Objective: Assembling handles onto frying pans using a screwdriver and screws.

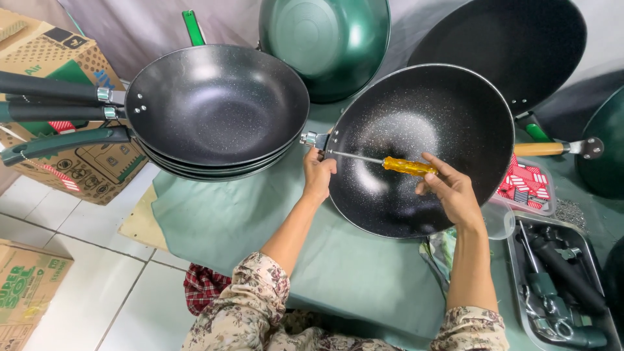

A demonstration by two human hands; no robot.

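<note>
tray (517, 273) cut off at edge, carton (26, 286) cropped

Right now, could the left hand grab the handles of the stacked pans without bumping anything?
Probably yes. The left hand grips the rim of the speckled wok, and only bare green cloth lies between it and the stacked pans. Their handles stick out on the stack's far side, so it's a stretch.

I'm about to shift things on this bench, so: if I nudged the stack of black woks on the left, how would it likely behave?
The stack of woks would probably rock or slide rather than move flat, since the bowls look rounded underneath. The green cloth may grip and bunch. The long handles overhang the cardboard box, so the stack may pivot or tip that way. Likely heavy.
</note>
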